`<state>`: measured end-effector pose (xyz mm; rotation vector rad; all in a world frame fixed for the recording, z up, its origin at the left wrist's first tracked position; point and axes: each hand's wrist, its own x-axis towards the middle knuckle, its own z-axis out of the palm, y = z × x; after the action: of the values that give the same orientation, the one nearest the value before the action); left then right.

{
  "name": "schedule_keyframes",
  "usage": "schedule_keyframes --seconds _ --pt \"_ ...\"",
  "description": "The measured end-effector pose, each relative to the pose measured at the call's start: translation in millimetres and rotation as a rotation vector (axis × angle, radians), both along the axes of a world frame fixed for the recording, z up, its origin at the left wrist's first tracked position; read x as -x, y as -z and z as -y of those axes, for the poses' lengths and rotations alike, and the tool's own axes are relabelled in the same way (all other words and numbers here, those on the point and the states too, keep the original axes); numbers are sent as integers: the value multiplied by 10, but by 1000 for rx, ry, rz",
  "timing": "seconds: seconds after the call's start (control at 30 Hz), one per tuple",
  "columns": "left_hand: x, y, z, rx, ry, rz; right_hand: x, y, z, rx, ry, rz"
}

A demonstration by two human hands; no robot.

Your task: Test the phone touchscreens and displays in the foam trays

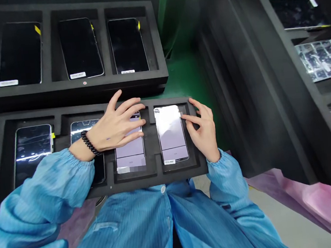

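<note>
A black foam tray (101, 189) lies right in front of me and holds several phones in separate slots. My left hand (114, 125), with a black beaded bracelet (88, 143) on its wrist, lies spread over the upper part of a phone with a lilac-and-white protective film (130, 154). My right hand (202, 129) is at the right edge of a similar filmed phone (171, 133), with fingertips touching it. Further left, a glossy phone (33, 153) sits uncovered. Another phone (83, 131) is partly hidden under my left forearm.
Behind stands a second black foam tray (68, 85) holding dark phones (79, 49) with yellow tabs. Foam trays (299, 13) with phones and plastic packs rise at the right. A green mat (183, 72) lies between them, and pink film (320, 202) lies at lower right.
</note>
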<state>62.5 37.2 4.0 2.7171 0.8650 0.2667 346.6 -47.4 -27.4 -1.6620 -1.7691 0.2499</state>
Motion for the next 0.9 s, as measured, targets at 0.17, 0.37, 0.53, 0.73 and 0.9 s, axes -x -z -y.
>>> schedule_keyframes --seconds 0.17,0.37,0.53,0.73,0.9 --pt "23 84 -21 -18 24 76 11 10 3 -10 41 -22" --pt "26 51 -18 32 20 90 8 -3 18 -7 46 -35" --pt "32 57 -101 90 37 -80 -20 -14 8 -5 -38 -73" --pt "77 136 -126 -23 151 53 -5 -17 65 26 2 -33" --pt "111 112 -93 -63 177 37 1 -29 162 53 29 -46"
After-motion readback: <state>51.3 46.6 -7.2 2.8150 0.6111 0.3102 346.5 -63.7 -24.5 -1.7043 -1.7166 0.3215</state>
